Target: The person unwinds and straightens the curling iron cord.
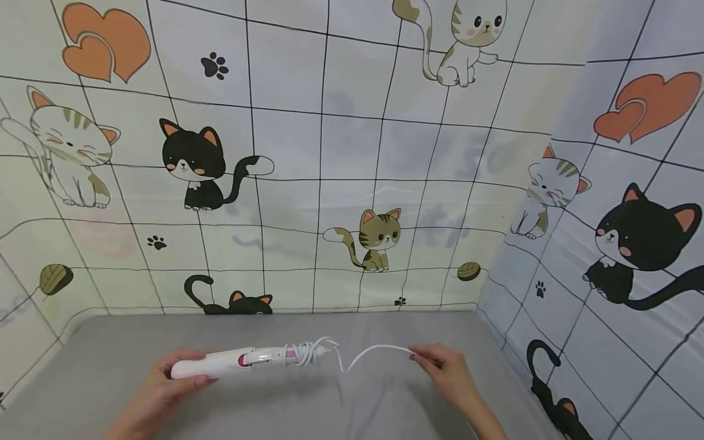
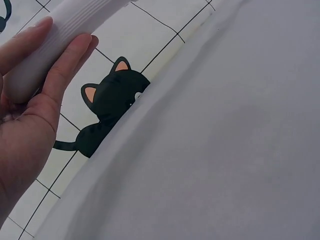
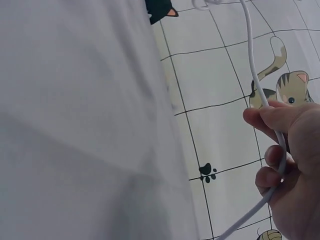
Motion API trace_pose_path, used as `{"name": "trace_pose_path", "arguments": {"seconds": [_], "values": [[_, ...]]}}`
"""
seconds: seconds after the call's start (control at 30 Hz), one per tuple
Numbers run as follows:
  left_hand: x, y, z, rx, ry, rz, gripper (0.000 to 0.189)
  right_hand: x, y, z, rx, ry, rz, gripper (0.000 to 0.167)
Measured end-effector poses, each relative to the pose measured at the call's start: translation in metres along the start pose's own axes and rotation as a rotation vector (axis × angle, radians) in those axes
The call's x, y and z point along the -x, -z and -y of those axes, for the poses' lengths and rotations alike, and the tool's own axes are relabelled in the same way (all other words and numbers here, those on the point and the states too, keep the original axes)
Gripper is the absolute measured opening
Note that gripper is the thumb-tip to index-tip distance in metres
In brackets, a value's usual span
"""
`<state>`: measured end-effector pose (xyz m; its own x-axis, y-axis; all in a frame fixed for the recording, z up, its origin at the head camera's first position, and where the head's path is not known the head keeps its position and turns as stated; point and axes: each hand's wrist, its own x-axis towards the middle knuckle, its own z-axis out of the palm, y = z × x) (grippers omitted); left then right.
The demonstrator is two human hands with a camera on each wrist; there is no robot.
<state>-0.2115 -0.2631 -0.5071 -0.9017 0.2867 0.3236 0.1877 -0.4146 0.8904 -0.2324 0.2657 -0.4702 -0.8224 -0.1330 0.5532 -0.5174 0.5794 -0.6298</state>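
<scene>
A white hair styling iron (image 1: 214,364) with pink accents is held level above the grey surface in the head view. My left hand (image 1: 159,391) grips its rounded left end, thumb on the near side and fingers on the far side. Fine ridges run along the iron's white body (image 2: 75,37) in the left wrist view. Several loops of its white cord (image 1: 305,352) wrap the right end. My right hand (image 1: 448,373) pinches a loose stretch of the cord between thumb and index finger. In the right wrist view, the cord (image 3: 251,55) passes through that hand (image 3: 300,155) and past the curled fingers.
A grey cloth-covered surface (image 1: 264,409) lies under both hands. Behind it and at the sides hangs a white grid-patterned sheet (image 1: 286,146) printed with cartoon cats, hearts and paw prints. The cloth has soft folds.
</scene>
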Motion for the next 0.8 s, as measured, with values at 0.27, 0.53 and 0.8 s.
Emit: {"name": "trace_pose_path", "arguments": {"seconds": [0.27, 0.53, 0.8], "values": [[-0.0045, -0.0026, -0.0033, -0.004, 0.005, 0.053, 0.049, 0.0008, 0.0055, -0.0035, -0.041, -0.12, 0.251, 0.014], [-0.0043, -0.0022, -0.0052, -0.017, 0.049, -0.004, 0.049, 0.0021, 0.0066, -0.0057, -0.048, -0.14, 0.389, 0.015], [-0.0029, -0.0042, -0.0071, -0.028, 0.051, -0.005, 0.049, 0.0, -0.0002, 0.0013, -0.069, -0.093, 0.448, 0.019]]}}
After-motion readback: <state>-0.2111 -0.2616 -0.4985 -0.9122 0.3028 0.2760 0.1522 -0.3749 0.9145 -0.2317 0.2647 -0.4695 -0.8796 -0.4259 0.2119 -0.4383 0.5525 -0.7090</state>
